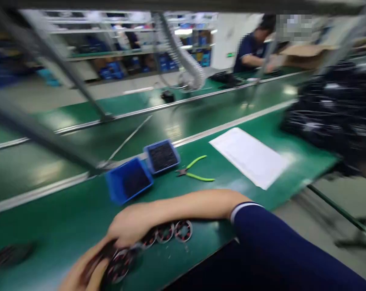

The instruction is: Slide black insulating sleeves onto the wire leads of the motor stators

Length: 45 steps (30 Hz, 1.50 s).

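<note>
At the bench's near edge, my left hand (90, 268) is closed around the side of a ring-shaped motor stator (119, 266) with reddish windings. My right hand (131, 226) reaches across from the right and meets the left hand over this part. Its fingers curl downward, and what they grip is hidden and blurred. Beside and partly under my right wrist, several similar stators (183, 231) lie in a row on the green bench (213, 232). Beyond the right forearm lie cutting pliers (190, 171) with green handles, spread apart.
Two blue bins (112, 188) with small dark pieces stand behind my hands. A white sheet (251, 157) lies to the right, near piled black plastic bags (331, 109). Slanted metal posts (64, 72) rise at left. A person (252, 50) works across the line. A dark blurred object (11, 254) lies far left.
</note>
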Available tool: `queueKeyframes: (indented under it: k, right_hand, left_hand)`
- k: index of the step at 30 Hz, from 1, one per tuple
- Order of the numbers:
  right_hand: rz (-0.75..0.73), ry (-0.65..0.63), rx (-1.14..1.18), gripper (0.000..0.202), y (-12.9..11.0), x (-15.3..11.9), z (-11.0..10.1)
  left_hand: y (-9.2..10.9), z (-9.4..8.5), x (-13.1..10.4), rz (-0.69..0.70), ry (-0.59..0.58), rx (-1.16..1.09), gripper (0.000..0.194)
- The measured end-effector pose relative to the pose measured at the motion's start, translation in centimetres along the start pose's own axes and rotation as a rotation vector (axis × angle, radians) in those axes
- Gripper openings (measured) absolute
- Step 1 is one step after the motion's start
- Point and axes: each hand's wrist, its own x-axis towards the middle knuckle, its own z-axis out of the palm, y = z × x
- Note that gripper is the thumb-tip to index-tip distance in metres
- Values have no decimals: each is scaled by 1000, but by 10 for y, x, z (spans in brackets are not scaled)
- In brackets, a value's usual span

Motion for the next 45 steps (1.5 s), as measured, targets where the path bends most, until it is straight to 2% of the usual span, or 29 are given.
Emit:
queueKeyframes:
  k: [1, 2, 4, 6, 7, 9, 10, 13, 15, 17, 20, 22, 25, 27, 29, 30, 32, 35, 38, 40, 42, 45]
  right_hand:
    - [-33, 31, 7, 19, 5, -4, 2]
    - [-54, 71, 15, 25, 13, -9, 3]
    - [-48, 188, 29, 34, 36, -19, 3]
    - [20, 299, 28, 38, 63, -27, -1]
    - [144, 364, 2, 36, 75, -29, -4]
    - [295, 338, -100, 33, 94, -30, -10]
    - [348, 315, -153, 34, 101, -28, -12]
    - [434, 253, -262, 36, 119, -17, -13]
    - [469, 208, -290, 35, 130, -9, -9]
    - [483, 160, -298, 36, 140, -3, -4]
    - [504, 141, -284, 35, 152, 0, 2]
    - [523, 144, -268, 35, 157, 0, 3]
    - [527, 172, -243, 35, 154, -7, 0]
    - [501, 267, -233, 32, 142, -18, 0]
    - [403, 332, -152, 26, 122, -34, 4]
    - [328, 310, -66, 22, 111, -43, 9]
    - [175, 170, 135, 16, 92, -60, 22]
    - [88, 67, 259, 27, 78, -79, 46]
    - [118, 115, 218, 40, 78, -90, 61]
    - [179, 123, 169, 39, 80, -97, 64]
    - [260, 99, 131, 34, 81, -103, 64]
    - [350, 50, 170, 41, 80, -108, 63]
  left_hand:
    - [1, -10, -22, -100, 60, 17, 34]
    - [5, -17, -38, -197, 73, -81, 37]
    - [19, -21, -54, -290, 25, -276, 50]
    - [35, -17, -57, -253, 48, -319, 62]
    - [43, -12, -56, -229, 74, -268, 72]
    - [57, -2, -54, -205, 89, -166, 96]
    - [61, 4, -53, -219, 94, -124, 99]
    - [63, 15, -49, -203, 120, -33, 92]
    - [62, 16, -49, -135, 129, 35, 88]
    - [70, 13, -52, -60, 194, 137, 85]
    - [108, 15, -64, -10, 350, 206, 65]
    - [139, 26, -72, -38, 332, 126, 52]
    - [172, 53, -75, -145, 236, 35, 65]
    - [179, 70, -70, -177, 207, -10, 80]
    - [174, 80, -62, -176, 206, -78, 68]
    - [169, 82, -58, -165, 193, -121, 57]
    - [158, 79, -53, -130, 157, -196, 42]
    - [153, 71, -54, -126, 176, -253, 47]
    - [163, 72, -58, -162, 224, -290, 51]
    - [169, 78, -58, -144, 233, -246, 60]
    - [168, 83, -55, -134, 240, -145, 51]
    - [153, 82, -46, -181, 249, -42, 38]
